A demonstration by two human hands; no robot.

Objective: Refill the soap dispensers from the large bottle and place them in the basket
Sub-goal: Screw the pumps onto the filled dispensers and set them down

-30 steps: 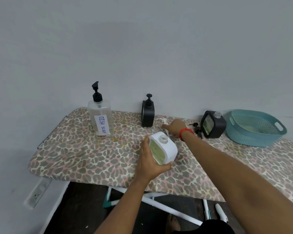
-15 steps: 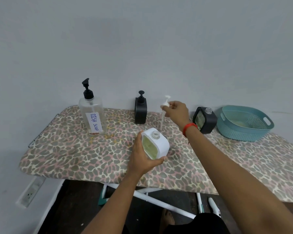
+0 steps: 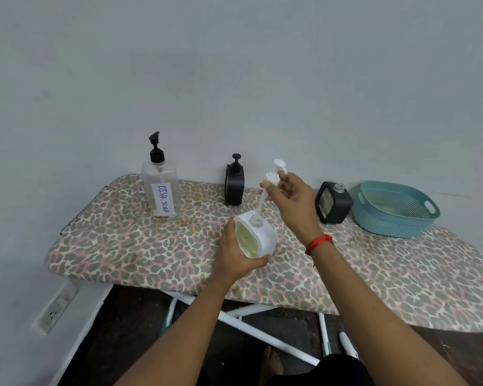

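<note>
Reading the only legible text first: handwritten "DISH SOAP" in blue on a white label stuck to the large bottle (image 3: 160,188), a clear rectangular bottle with a black pump, nearly empty, upright at the board's 10 o'clock corner. No brand names can be made out anywhere.

White dispenser (image 3: 255,235): square, rounded corners, clear window showing pale yellow-green soap, neck open, tilted, sitting at board centre. Left hand (image 3: 236,257) wraps around its near side, fingers closed on it. Right hand (image 3: 289,197) at 12 o'clock of it pinches the white pump head (image 3: 275,174), the dip tube slanting down with its tip at the open neck. Red thread band (image 3: 319,243) on the right wrist.

Black dispenser with pump (image 3: 234,185) stands upright at 11 o'clock from the white one, near the wall. Second black dispenser (image 3: 333,203), pump off, clear threaded neck showing, leans tilted at 2 o'clock, just beside the teal basket (image 3: 396,227), whether touching I cannot tell. Basket sits at 3 o'clock on the leopard-print ironing board (image 3: 140,246). Wall outlet (image 3: 55,307) at 8 o'clock, below the board.
</note>
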